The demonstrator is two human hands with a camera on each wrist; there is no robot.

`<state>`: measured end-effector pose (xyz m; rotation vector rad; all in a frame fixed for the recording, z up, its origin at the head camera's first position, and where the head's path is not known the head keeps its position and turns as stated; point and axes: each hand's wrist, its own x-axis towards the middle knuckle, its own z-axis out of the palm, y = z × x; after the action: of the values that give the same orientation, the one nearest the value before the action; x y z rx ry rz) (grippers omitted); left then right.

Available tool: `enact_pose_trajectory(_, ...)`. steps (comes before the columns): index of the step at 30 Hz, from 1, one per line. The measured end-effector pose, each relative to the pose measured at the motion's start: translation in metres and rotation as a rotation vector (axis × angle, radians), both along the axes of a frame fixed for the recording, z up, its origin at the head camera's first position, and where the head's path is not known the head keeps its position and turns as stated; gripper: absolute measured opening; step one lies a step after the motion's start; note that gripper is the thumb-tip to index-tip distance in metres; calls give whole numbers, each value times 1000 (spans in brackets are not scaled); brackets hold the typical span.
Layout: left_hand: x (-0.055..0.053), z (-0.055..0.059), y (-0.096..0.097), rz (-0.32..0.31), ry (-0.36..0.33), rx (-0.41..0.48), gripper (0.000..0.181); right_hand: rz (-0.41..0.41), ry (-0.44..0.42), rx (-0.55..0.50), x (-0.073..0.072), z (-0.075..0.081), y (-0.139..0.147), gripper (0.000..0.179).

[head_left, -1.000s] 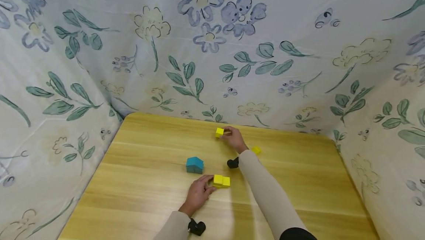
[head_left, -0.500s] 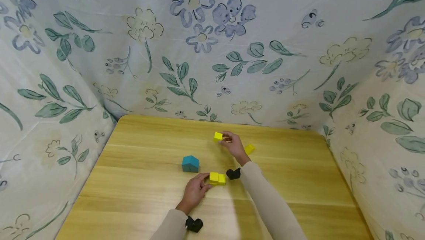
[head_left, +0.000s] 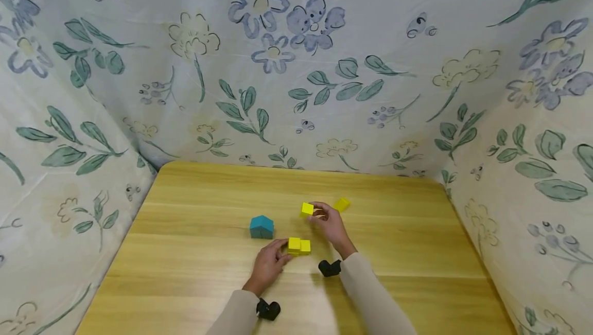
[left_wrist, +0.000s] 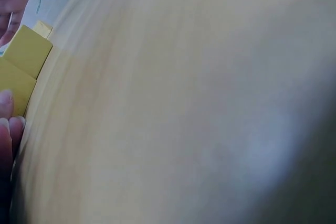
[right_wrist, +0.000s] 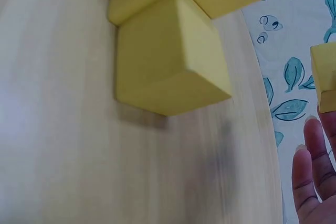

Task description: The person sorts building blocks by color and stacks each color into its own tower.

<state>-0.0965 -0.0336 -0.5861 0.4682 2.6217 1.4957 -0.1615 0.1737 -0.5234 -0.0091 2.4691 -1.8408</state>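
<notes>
My right hand (head_left: 331, 226) pinches a yellow cube (head_left: 307, 210) between thumb and fingers, raised over the table behind a small cluster of yellow blocks (head_left: 294, 245). In the right wrist view, that held cube (right_wrist: 324, 74) shows at the right edge. One block of the cluster sits higher, with a lower cube (right_wrist: 157, 61) beside it. My left hand (head_left: 268, 265) grips the cluster's left side, thumb in front and fingers behind. Its fingertips (left_wrist: 6, 98) touch a yellow face in the left wrist view. Part of the cluster is hidden by the fingers.
A teal house-shaped block (head_left: 261, 227) stands left of the cluster. Another yellow block (head_left: 342, 205) lies behind my right hand. The wooden table (head_left: 194, 186) is enclosed by floral cloth (head_left: 278, 93). Black wrist devices (head_left: 330, 268) stick out beside both sleeves.
My right hand has drawn the yellow cube from the back of the table towards me, nearer the cluster. The left hand keeps its grip. The head view has shifted slightly.
</notes>
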Motion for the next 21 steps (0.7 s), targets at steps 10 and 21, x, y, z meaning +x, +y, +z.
enact_pose_trajectory(10,0,0,0,7,-30,11,45,-15,-4,-6,30,-3,5,36)
enact_pose_trajectory(21,-1,0,1,2,-39,34,44,62,-9,-44,61,14,3,37)
